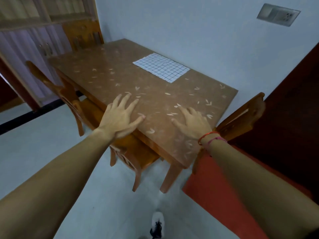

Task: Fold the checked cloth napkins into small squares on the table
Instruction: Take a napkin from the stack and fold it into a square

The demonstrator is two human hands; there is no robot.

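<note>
A white napkin with a dark checked grid lies flat on the far right part of the brown table, close to the wall. My left hand is spread with fingers apart over the table's near left edge and holds nothing. My right hand is also spread, palm down, over the near right part of the table, with red and pink threads on its wrist. Both hands are well short of the napkin.
Wooden chairs stand at the table's left side, under its near corner, at the right and at the far end. A pale wall runs behind the table. A dark red door is on the right. My shoe shows on the grey floor.
</note>
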